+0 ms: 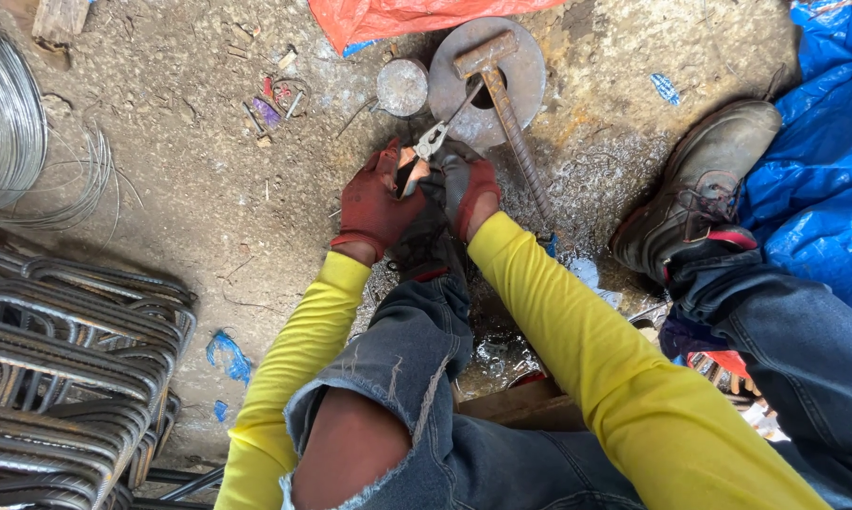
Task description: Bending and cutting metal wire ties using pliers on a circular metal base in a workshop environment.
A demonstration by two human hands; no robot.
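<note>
- Red-gloved, the left hand [377, 200] and the right hand [464, 184] are meeting over the dirt floor [209, 189], just in front of the person's bent knee [350, 453].
- Both are closing on a pair of pliers [424, 151]: the left hand is wrapped around the handles, fingers curled tight, and the right hand is pressing in against them from the other side, its grip partly hidden.
- Lying between the two hands, the pliers are running along a diagonal, handles down-left in the palm and grey nose pointing up-right toward the round steel disc [487, 80].
- A thin wire [464, 102] seems to be leading from the nose toward the disc; whether the nose is biting it is too small to tell.
- To be doing this well, I judge the handles should be squeezed squarely, wrists kept low and steady, with the nose staying in line with the wire and not twisting sideways.
- A hammer [506, 104] with a ribbed bar handle is resting across the disc, near the nose but apart from it.
</note>
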